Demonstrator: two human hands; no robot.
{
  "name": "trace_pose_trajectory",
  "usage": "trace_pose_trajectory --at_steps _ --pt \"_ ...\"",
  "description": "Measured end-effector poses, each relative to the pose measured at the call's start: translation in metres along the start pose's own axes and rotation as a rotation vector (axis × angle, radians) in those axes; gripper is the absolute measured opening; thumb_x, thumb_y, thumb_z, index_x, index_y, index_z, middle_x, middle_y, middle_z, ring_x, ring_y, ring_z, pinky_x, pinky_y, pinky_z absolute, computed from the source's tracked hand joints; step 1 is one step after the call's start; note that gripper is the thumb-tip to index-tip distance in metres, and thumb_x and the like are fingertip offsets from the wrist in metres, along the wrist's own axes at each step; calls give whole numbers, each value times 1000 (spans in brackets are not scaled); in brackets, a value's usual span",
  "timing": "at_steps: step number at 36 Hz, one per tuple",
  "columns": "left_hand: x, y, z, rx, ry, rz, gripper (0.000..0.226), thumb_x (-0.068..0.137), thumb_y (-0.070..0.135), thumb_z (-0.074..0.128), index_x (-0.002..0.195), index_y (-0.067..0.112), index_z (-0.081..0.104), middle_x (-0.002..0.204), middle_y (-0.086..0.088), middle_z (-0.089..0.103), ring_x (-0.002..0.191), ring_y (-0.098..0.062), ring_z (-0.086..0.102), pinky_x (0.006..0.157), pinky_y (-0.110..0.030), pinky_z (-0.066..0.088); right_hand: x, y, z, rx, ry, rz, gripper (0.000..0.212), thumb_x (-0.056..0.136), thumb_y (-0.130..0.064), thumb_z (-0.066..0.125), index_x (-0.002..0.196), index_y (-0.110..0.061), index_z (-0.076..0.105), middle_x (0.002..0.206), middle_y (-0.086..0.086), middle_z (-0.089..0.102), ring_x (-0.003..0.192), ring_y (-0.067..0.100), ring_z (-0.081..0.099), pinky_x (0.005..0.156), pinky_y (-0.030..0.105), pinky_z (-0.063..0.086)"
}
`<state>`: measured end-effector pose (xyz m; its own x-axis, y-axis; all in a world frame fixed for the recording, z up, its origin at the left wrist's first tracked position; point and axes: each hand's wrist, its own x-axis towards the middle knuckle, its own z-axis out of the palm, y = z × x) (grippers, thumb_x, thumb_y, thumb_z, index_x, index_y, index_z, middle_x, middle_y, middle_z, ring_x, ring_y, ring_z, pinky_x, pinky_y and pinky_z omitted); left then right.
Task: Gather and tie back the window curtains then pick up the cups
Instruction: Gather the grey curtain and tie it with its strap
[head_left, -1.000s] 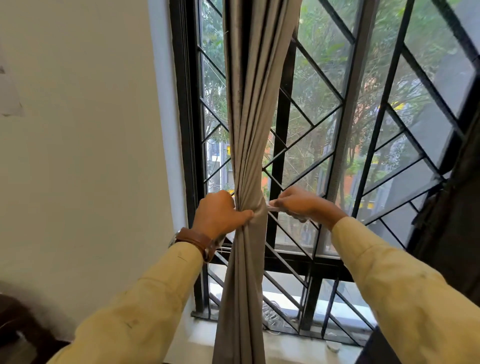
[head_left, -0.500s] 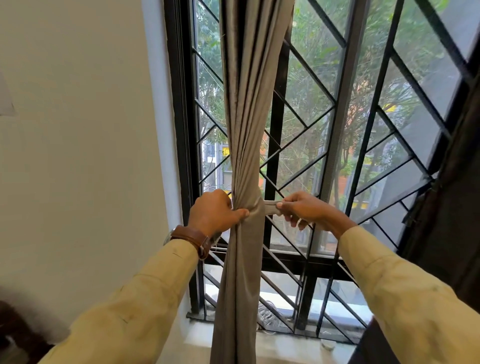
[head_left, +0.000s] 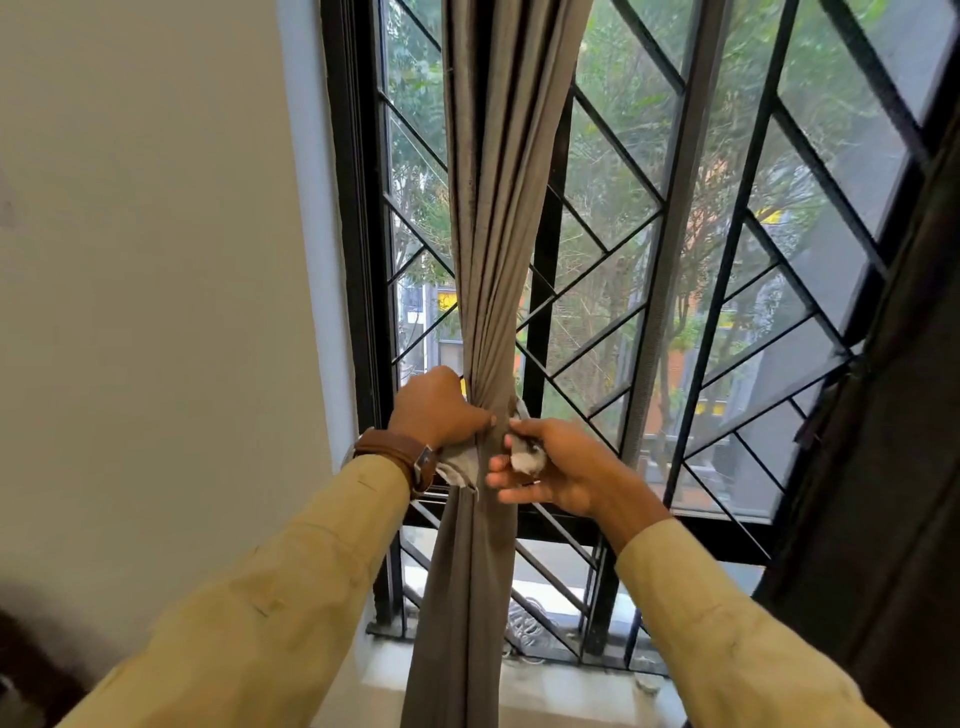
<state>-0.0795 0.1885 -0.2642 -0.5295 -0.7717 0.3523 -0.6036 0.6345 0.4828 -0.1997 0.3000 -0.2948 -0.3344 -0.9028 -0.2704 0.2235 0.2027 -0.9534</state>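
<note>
A grey-brown curtain (head_left: 498, 218) hangs gathered into a narrow bunch in front of the barred window. My left hand (head_left: 439, 410) grips the bunch from the left, and one end of the fabric tie-back (head_left: 460, 467) hangs out below it. My right hand (head_left: 553, 465) is just right of the bunch, palm turned up, pinching the other end of the tie-back, whose pale end shows between its fingers. No cups are in view.
A black window frame with diagonal grille bars (head_left: 597, 260) stands behind the curtain. A second, dark curtain (head_left: 893, 415) hangs at the right edge. A plain cream wall (head_left: 156, 260) fills the left. A pale sill (head_left: 545, 680) runs below the window.
My right hand has come in from the right and dropped lower, turning palm up close to the bunch with the tie-back end. My left hand stays gripping the curtain.
</note>
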Motion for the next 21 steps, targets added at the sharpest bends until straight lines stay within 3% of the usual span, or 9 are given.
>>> trace_pose_trajectory --at_steps 3,7,11,15,17,21 --pt "0 3 -1 40 13 24 34 76 39 71 72 14 49 72 -4 54 74 -26 59 54 -25 40 0 5 12 133 -16 50 29 103 -32 46 91 -9 61 77 14 71 68 29 72 61 47 61" --pt "-2 10 -1 114 46 34 33 77 39 70 85 11 53 86 -10 59 86 -30 60 69 -34 48 2 14 24 284 -53 106 31 100 -32 47 110 -6 61 101 18 71 94 39 68 77 56 58" --pt "-2 18 2 154 57 20 40 79 42 69 100 9 60 99 -11 64 93 -31 63 73 -35 51 0 20 33 462 -51 69 28 101 -26 44 104 -6 62 87 17 74 72 31 72 63 46 62" --pt "-1 20 2 143 30 8 49 74 53 69 100 12 60 94 -8 67 86 -29 66 76 -39 58 1 22 33 532 45 38 25 99 -24 49 111 -6 62 98 16 66 82 26 62 55 33 59" --pt "-2 20 0 178 22 22 54 72 61 66 97 14 59 89 -5 67 82 -27 66 75 -38 58 -2 21 32 512 73 8 23 100 -22 48 108 -6 61 89 15 68 75 23 62 52 29 56" --pt "-3 24 -1 93 26 122 51 73 63 64 79 13 65 72 -4 67 66 -23 67 65 -37 60 -9 18 31 415 136 -67 22 103 -21 45 92 -8 59 51 4 60 42 13 56 49 28 47"
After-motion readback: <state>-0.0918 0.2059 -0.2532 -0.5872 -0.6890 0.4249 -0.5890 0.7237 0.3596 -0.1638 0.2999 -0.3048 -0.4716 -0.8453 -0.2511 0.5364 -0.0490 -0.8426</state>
